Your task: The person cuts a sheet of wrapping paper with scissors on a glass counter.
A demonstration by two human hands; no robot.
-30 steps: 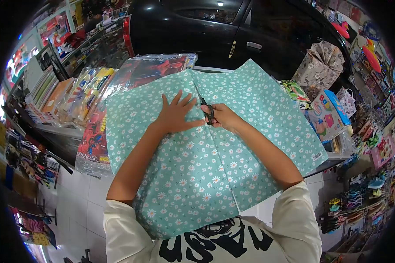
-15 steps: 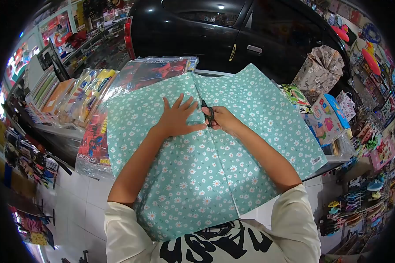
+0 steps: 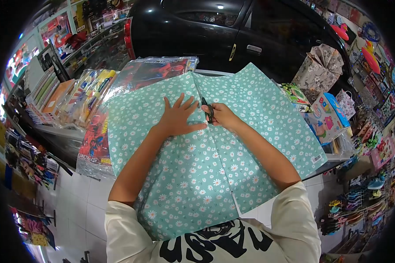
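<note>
A large sheet of green wrapping paper [image 3: 184, 175] with white daisies is spread in front of me, its near edge hanging over my lap. My left hand [image 3: 178, 117] lies flat on it, fingers spread, just left of the cut line. Black-handled scissors [image 3: 209, 111] are gripped in my right hand [image 3: 224, 116], their tips directed away from me. Below the scissors a slit runs down to the near edge, parting the sheet in two. Above them a line continues to the far edge. The blades are mostly hidden.
Plastic-wrapped Spider-Man packs [image 3: 158, 70] lie under and behind the paper's left side. More wrapped packs [image 3: 85, 94] sit farther left. On the right are a toy box [image 3: 327, 120], a green box [image 3: 296, 96] and a floral paper bag [image 3: 319, 68]. A black car [image 3: 184, 39] stands behind.
My right hand and the scissors have shifted slightly away from me along the line. My left hand stays in place on the paper.
</note>
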